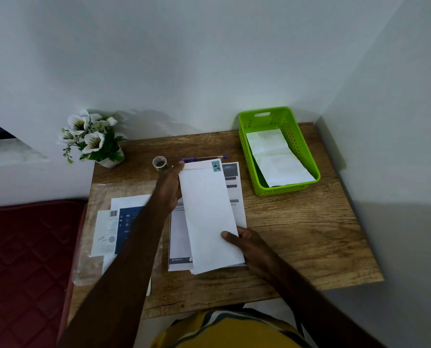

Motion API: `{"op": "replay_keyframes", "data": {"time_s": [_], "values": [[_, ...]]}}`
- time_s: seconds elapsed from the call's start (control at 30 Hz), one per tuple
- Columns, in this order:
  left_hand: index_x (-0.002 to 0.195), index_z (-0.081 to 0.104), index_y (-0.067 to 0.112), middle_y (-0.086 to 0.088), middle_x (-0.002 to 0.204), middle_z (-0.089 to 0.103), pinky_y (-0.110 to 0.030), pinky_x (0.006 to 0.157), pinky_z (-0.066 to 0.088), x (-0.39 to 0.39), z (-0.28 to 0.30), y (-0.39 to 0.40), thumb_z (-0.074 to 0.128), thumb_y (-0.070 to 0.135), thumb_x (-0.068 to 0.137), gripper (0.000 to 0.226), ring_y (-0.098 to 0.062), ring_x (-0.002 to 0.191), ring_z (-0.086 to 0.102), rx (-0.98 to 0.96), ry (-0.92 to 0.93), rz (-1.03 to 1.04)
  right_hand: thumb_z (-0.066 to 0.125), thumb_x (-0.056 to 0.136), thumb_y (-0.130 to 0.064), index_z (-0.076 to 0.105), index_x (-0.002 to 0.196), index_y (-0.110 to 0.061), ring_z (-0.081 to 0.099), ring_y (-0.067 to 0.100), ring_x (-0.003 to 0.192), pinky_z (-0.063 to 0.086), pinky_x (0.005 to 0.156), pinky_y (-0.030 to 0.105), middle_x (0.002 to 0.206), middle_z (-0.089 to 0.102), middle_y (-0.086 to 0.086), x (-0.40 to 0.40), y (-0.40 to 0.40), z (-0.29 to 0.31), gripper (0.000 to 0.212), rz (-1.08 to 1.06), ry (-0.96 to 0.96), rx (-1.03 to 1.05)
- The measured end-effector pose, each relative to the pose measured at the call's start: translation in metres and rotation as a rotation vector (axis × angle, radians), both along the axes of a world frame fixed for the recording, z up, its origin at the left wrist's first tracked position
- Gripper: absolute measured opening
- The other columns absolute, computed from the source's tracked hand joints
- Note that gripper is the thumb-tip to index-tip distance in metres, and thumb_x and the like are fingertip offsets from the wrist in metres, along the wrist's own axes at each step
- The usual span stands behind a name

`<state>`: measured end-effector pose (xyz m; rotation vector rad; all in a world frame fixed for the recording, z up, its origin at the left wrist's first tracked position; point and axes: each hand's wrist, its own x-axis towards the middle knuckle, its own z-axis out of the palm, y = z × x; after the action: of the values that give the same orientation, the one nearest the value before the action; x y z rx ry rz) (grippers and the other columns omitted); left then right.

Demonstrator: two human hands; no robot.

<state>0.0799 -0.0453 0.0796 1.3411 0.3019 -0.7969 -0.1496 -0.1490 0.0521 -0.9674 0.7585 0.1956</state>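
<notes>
A long white envelope [209, 217] with a stamp in its far right corner is held over the middle of a small wooden table [305, 237]. My left hand [170, 189] grips its far left edge, fingers behind it. My right hand [249, 244] pinches its near right corner, thumb on top. Under the envelope lies a printed sheet [234, 192] with dark bars.
A green plastic basket [247, 146] at the back right holds a folded white paper [277, 156]. A tape roll [160, 163], a blue pen [204, 159] and a potted white flower [94, 139] stand at the back. Printed papers [114, 232] on clear plastic lie at the left. Walls close in behind and right.
</notes>
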Motion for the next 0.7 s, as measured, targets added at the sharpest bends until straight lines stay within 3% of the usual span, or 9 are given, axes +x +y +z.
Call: {"op": "replay_keyframes", "data": {"time_s": [0.1,0.23,0.37,0.47,0.57,0.6,0.63,0.7], "values": [[0.122,0.062,0.014,-0.009,0.11,0.077,-0.036,0.077,0.062,-0.001,-0.003,0.0,0.057,0.029,0.104,0.024,-0.022,0.09,0.077,0.004,0.005,-0.003,0.067,0.096,-0.016,0.068,0.124,-0.008,0.073,0.027,0.106,0.06,0.082,0.035,0.117,0.075,0.011,-0.002,0.002,-0.004,0.029,-0.012,0.007,0.005],[0.134,0.058,0.01,-0.012,0.12,0.075,-0.043,0.09,0.06,0.001,-0.006,0.003,0.057,0.029,0.104,0.035,-0.03,0.108,0.073,-0.022,0.009,-0.021,0.07,0.094,-0.019,0.07,0.121,-0.012,0.073,0.027,0.106,0.06,0.085,0.037,0.115,0.076,0.008,-0.003,0.002,0.004,0.027,-0.014,0.015,-0.073],[0.132,0.06,0.006,-0.015,0.118,0.074,-0.037,0.075,0.061,0.005,-0.002,0.004,0.059,0.025,0.103,0.035,-0.03,0.103,0.073,-0.031,-0.101,-0.057,0.07,0.094,-0.02,0.074,0.115,-0.014,0.073,0.029,0.103,0.061,0.086,0.042,0.108,0.078,0.005,-0.001,-0.019,0.041,0.022,-0.046,-0.014,-0.284],[0.127,0.064,0.011,-0.012,0.117,0.075,-0.036,0.078,0.062,0.009,0.001,0.008,0.051,0.028,0.106,0.03,-0.029,0.102,0.074,-0.092,-0.17,-0.141,0.071,0.093,-0.015,0.077,0.102,-0.017,0.074,0.023,0.094,0.059,0.082,0.037,0.1,0.079,0.004,0.001,-0.049,0.089,0.011,-0.146,-0.077,-0.471],[0.127,0.064,0.015,-0.01,0.12,0.075,-0.035,0.08,0.062,0.011,0.001,0.014,0.051,0.03,0.106,0.029,-0.028,0.105,0.074,-0.111,-0.19,-0.154,0.067,0.097,-0.017,0.074,0.097,-0.027,0.069,-0.005,0.074,0.054,0.066,0.013,0.087,0.075,-0.011,0.002,-0.081,0.147,0.012,-0.182,-0.058,-0.965],[0.129,0.063,0.015,-0.01,0.119,0.075,-0.035,0.08,0.061,0.01,0.0,0.015,0.051,0.03,0.106,0.03,-0.027,0.105,0.074,-0.1,-0.196,-0.152,0.064,0.099,-0.02,0.072,0.093,-0.026,0.066,-0.007,0.067,0.049,0.059,0.012,0.077,0.07,-0.012,0.003,-0.09,0.163,0.011,-0.163,-0.027,-1.166],[0.13,0.063,0.014,-0.009,0.119,0.075,-0.035,0.08,0.06,0.009,-0.002,0.016,0.051,0.031,0.106,0.032,-0.027,0.105,0.074,-0.087,-0.201,-0.15,0.061,0.099,-0.025,0.071,0.085,-0.021,0.065,-0.001,0.064,0.047,0.056,0.02,0.068,0.065,-0.007,0.004,-0.1,0.172,0.017,-0.141,0.032,-1.377],[0.132,0.063,0.013,-0.01,0.118,0.076,-0.035,0.079,0.059,0.005,-0.007,0.016,0.052,0.031,0.105,0.034,-0.027,0.105,0.074,-0.06,-0.203,-0.14,0.055,0.095,-0.029,0.071,0.086,-0.012,0.066,0.034,0.071,0.044,0.061,0.034,0.07,0.065,0.014,0.012,-0.115,0.179,0.025,-0.077,0.21,-1.729]]}}
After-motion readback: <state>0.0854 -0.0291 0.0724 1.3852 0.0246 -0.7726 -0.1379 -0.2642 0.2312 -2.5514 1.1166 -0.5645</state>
